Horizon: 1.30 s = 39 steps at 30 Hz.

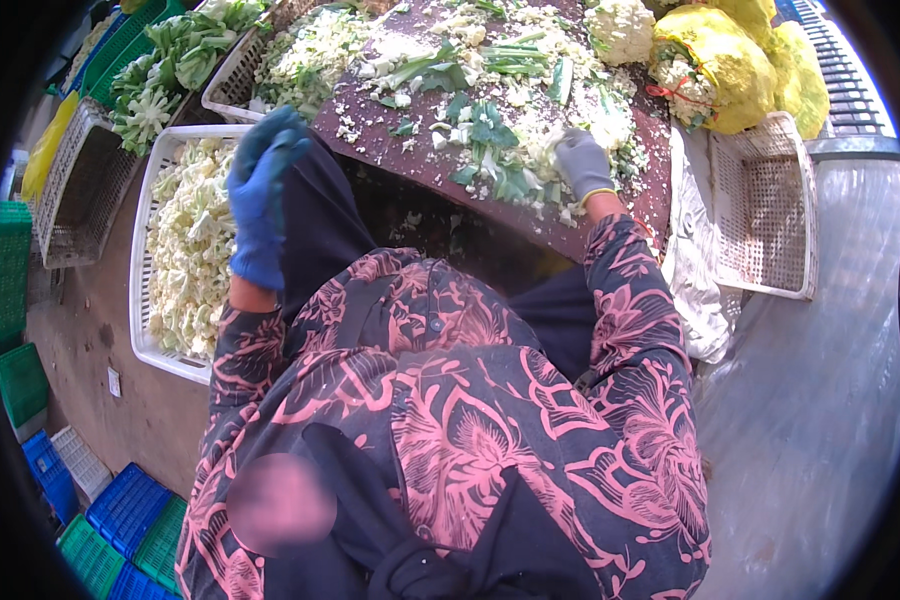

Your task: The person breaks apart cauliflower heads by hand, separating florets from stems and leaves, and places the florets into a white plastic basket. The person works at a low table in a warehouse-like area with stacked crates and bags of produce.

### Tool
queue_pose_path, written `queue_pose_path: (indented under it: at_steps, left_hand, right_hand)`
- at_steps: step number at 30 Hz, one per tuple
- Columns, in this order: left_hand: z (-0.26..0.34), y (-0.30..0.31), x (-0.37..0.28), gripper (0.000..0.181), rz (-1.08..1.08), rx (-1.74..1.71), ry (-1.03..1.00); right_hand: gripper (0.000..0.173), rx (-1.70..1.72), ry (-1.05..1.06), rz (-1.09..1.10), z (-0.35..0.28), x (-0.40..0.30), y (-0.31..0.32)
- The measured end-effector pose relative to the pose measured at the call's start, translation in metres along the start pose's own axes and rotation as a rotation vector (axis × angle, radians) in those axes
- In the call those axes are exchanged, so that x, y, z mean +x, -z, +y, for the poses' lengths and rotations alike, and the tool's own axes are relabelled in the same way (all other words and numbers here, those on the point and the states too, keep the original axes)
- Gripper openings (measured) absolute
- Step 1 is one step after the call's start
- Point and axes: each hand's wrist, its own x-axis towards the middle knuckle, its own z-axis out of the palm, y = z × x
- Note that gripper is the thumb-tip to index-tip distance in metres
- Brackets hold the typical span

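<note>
My left hand point(261, 196), in a blue and green work glove, is raised beside the right rim of a white plastic crate point(139, 300) filled with cut cauliflower florets point(187, 240). Its fingers are partly bent, and whether anything is in them does not show. In a grey glove, my right hand point(585, 161) rests over cauliflower crumbs and leaf pieces on the dark red tabletop point(435, 169). What lies under its fingers is hidden. Green leaf trimmings point(491, 127) and cut stalks point(514, 58) are strewn across the table.
Behind the table's right side are a whole cauliflower point(621, 30) and yellow net bags point(727, 67) of cauliflower. A white crate point(810, 225) stands at the right. Leafy trimmings point(150, 97), another crate of scraps point(225, 105) and stacked blue and green crates point(127, 502) are at the left.
</note>
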Motion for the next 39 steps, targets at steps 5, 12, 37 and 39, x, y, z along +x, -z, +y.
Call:
queue_pose_path:
  at_steps: [5,12,37,39]
  left_hand:
    - [-0.026,-0.072,0.015,0.038,-0.244,-0.065,0.237]
    - [-0.045,-0.140,0.019,0.064,-0.385,-0.284,0.443]
    - [0.036,0.095,-0.046,0.047,0.487,-0.390,0.173]
    - [0.034,0.103,-0.053,0.051,0.566,-0.369,0.085]
  right_hand:
    - [0.015,1.364,-0.267,-0.026,-0.005,0.013,0.015]
    - [0.009,1.775,-0.364,-0.530,-0.098,-0.018,-0.013]
    - [0.067,0.307,0.985,-0.387,-0.340,-0.148,-0.082]
    - [0.067,0.183,1.024,-0.410,-0.356,-0.152,-0.092]
